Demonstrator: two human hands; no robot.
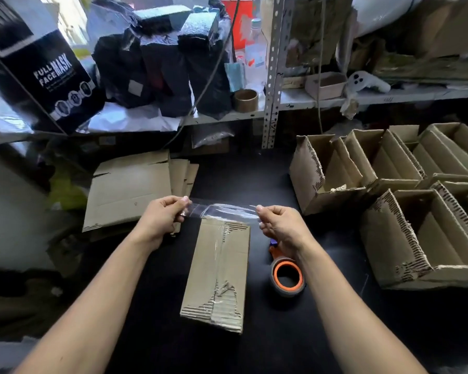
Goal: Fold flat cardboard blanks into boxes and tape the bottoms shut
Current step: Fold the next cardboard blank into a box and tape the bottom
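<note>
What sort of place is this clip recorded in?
Probably a small packing or shipping workroom: flat brown cardboard blanks stacked left, assembled open cardboard boxes right, and a perforated metal shelf upright holding stock.

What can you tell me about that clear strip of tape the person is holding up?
The tape strip is clear, glossy plastic, cut free of the roll. It is stretched roughly level between both hands: the left hand pinches one end, the right hand the other. It looks slightly twisted or wrinkled in the middle, catching light. It hangs just above the far end of the box, crosswise to the seam tape already there. Whether it touches the cardboard is unclear.
</note>
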